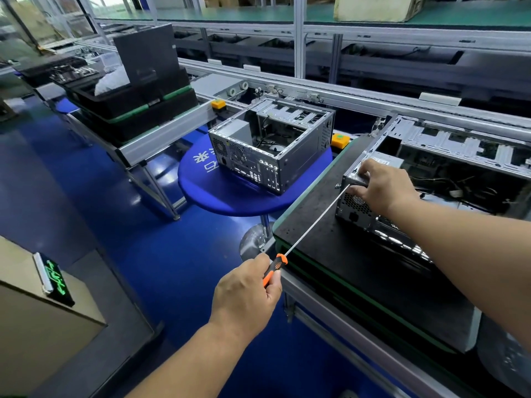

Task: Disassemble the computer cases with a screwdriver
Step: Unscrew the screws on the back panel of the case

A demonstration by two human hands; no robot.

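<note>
Orange-and-black screwdriver [304, 231], silver-grey computer case [370, 214], blue stool [230, 193] with seemingly white lettering.

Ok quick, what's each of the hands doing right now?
Left hand: grips the screwdriver by its orange handle.
Right hand: holds the computer case at its top corner.

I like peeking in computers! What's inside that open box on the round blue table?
Inside the open computer case you can see black cables and a grey metal box in one corner. The silver walls hide the bottom, so any smaller parts down there can't be seen.
</note>
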